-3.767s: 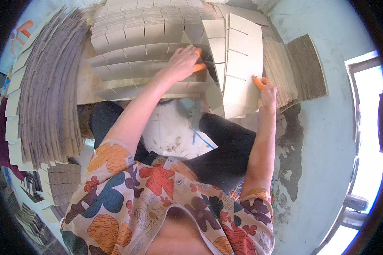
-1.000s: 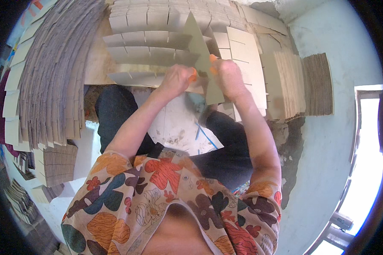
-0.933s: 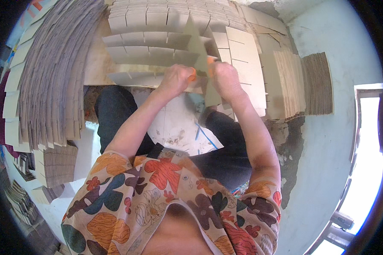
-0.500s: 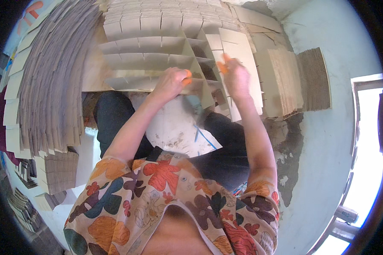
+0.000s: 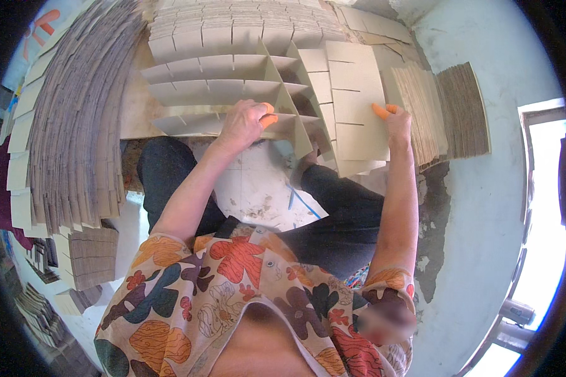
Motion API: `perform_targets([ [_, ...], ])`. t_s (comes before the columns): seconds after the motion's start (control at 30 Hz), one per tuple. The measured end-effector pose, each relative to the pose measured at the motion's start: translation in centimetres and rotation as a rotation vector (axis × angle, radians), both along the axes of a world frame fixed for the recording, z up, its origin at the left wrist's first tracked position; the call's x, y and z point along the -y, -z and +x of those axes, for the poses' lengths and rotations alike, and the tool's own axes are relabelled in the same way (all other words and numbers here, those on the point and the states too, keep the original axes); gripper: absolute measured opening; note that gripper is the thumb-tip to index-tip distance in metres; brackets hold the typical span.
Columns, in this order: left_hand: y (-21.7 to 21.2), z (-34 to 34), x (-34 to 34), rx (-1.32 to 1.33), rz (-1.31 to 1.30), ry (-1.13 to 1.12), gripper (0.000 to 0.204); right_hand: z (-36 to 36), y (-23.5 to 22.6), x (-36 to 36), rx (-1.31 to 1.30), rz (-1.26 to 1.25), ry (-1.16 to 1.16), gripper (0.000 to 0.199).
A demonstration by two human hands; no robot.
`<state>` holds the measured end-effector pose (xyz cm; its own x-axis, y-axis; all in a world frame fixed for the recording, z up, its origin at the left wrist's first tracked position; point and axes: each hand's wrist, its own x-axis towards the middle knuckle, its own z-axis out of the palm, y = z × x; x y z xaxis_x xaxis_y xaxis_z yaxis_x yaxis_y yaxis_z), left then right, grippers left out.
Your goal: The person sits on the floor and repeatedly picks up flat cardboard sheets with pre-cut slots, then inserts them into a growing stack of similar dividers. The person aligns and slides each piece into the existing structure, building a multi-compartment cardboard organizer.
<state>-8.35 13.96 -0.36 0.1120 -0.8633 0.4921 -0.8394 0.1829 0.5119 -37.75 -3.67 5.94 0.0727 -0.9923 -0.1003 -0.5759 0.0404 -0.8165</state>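
Slotted cardboard strips stand on edge in a partly interlocked grid in front of me. My left hand (image 5: pixel 244 127), with orange covers on its fingertips, is closed in a pinch on the nearest long cardboard strip (image 5: pixel 192 124). Two cross strips (image 5: pixel 283 93) run away from me through the right ends of the long strips. To their right, a flat slotted cardboard piece (image 5: pixel 357 85) overlaps another slotted piece (image 5: pixel 321 78) that leans beside the grid. At the flat piece's right edge is my right hand (image 5: pixel 399 125), its orange-covered fingers pinching that edge.
A long stack of cardboard strips (image 5: pixel 78 119) fills the left side. More stacked strips (image 5: pixel 245 25) lie behind the grid, and further upright stacks (image 5: pixel 462 113) stand at the right beside a pale wall (image 5: pixel 490 207). My dark-trousered legs (image 5: pixel 333 220) are below the work surface.
My right hand has moved right and slightly nearer, from above the cross strips to the flat piece's right edge. My left hand has shifted slightly left, still at the nearest strip.
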Motion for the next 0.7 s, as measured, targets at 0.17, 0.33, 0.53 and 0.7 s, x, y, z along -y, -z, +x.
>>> perform_targets([
  [0.17, -0.3, -0.2, 0.2, -0.029, 0.077, 0.027, 0.021, -2.0, -0.5, 0.5, 0.353, 0.013, -0.018, 0.028],
  [0.33, -1.5, 1.0, -1.1, 0.005, -0.105, 0.012, 0.029, 1.0, -6.3, -2.0, 0.232, -0.322, 0.112, 0.027],
  [0.53, -1.9, 4.5, -4.0, 0.14, -0.055, -0.046, 0.028, 7.6, -7.2, -4.8, 0.358, -0.467, -0.303, 0.047],
  [0.7, -0.6, 5.4, -4.0, 0.106, 0.012, -0.011, 0.018, 13.9, -6.7, -7.5, 0.01, -0.631, -0.481, 0.053],
])
